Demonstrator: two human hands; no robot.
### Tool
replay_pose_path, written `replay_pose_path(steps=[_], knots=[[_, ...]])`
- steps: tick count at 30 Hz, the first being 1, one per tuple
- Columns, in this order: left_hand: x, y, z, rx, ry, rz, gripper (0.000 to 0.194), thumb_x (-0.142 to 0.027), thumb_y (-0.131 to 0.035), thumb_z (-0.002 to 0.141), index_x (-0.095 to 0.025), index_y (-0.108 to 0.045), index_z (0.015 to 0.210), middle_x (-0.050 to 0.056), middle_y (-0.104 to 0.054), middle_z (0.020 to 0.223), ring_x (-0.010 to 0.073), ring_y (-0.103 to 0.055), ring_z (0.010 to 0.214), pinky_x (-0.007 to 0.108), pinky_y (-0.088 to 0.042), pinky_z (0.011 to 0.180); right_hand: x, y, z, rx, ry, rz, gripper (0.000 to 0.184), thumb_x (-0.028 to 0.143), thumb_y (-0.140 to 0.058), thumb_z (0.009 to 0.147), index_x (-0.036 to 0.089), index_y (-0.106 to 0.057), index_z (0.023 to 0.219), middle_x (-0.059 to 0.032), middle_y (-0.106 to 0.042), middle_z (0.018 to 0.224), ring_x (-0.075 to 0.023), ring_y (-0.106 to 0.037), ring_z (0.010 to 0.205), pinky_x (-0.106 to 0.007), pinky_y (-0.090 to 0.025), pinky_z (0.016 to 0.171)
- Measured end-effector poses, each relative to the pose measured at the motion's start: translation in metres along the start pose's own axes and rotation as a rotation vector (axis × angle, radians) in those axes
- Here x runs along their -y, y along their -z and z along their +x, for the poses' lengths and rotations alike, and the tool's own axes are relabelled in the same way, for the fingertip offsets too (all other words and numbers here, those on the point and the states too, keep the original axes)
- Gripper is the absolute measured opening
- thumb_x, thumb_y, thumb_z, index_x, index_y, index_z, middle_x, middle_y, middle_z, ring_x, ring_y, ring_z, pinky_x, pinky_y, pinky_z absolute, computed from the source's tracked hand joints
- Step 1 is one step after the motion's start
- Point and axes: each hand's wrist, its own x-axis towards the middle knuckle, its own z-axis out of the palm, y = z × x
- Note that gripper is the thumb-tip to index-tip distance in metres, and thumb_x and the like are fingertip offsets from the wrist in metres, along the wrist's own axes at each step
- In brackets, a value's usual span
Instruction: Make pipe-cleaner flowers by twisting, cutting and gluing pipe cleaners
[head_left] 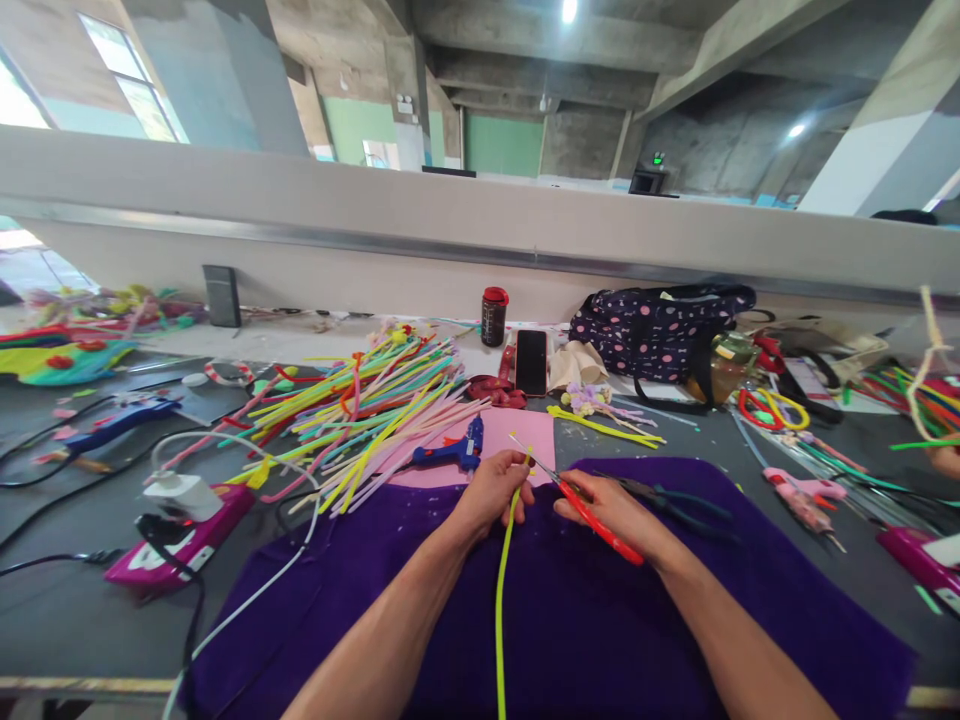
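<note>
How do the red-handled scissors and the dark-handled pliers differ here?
The red-handled scissors are held in the right hand; the dark-handled pliers lie on the purple cloth. The scissors' handles are bright red, the pliers' dark. The scissors' blades point toward the left hand; the pliers lie beside the right. Both are two-handled tools.

Cloth beneath the fingers. Glue gun just left; pile of pipe cleaners farther left and beyond. Phone beyond, bottle behind it. Bag beyond, to the right. Pliers right, on the cloth; second glue gun farther right, on the table. Power strip far left, nearer the wearer.
</note>
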Motion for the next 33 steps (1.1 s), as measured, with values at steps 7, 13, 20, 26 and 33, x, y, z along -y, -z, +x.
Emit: replay_pose_path(steps=[7,13,20,26,33], knots=[[0.006,0.005,0.005,0.006,0.123,0.094,0.019,-0.033,-0.048,0.077,-0.014,-0.05,0.074,-0.002,-0.057,0.05,0.0084,-0.05,0.032,0.015,-0.029,0.027,0.002,-0.003,0.006,0.024,-0.018,-0.082,0.032,0.043,-0.052,0.075,0.017,-0.063,0.091,0.0006,-0.06,0.071,-0.0136,-0.05,0.061,-0.021,-0.034,0.057],[0.003,0.002,0.005,-0.008,0.154,0.178,0.018,-0.026,-0.046,0.076,-0.013,-0.053,0.066,-0.002,-0.053,0.042,0.0075,-0.046,0.028,0.016,-0.03,0.028,-0.001,-0.009,0.011,0.03,-0.041,-0.142,0.034,0.045,-0.051,0.074,0.018,-0.064,0.089,0.0001,-0.062,0.071,-0.014,-0.051,0.06,-0.021,-0.033,0.055],[0.003,0.002,0.006,-0.001,0.132,0.181,0.021,-0.032,-0.052,0.073,-0.012,-0.052,0.064,-0.001,-0.055,0.045,0.0089,-0.049,0.031,0.016,-0.031,0.028,-0.006,-0.011,0.015,-0.007,-0.022,-0.175,0.032,0.043,-0.051,0.074,0.018,-0.064,0.089,-0.0027,-0.064,0.075,-0.016,-0.054,0.064,-0.023,-0.035,0.056],[0.002,0.006,0.004,-0.073,0.029,-0.001,0.024,-0.037,-0.052,0.074,-0.014,-0.049,0.078,-0.001,-0.059,0.054,0.0081,-0.05,0.033,0.015,-0.028,0.027,-0.004,0.001,-0.001,-0.11,-0.048,-0.081,0.033,0.045,-0.049,0.077,0.019,-0.057,0.096,0.0018,-0.055,0.065,-0.0113,-0.048,0.056,-0.021,-0.035,0.053],[-0.001,0.004,0.003,-0.062,0.003,-0.104,0.026,-0.038,-0.055,0.072,-0.014,-0.047,0.079,-0.001,-0.059,0.056,0.0081,-0.052,0.035,0.015,-0.029,0.027,0.004,0.003,-0.008,-0.022,-0.051,-0.081,0.046,0.048,-0.055,0.072,0.02,-0.054,0.108,-0.0005,-0.058,0.079,-0.0135,-0.051,0.066,-0.023,-0.037,0.06]])
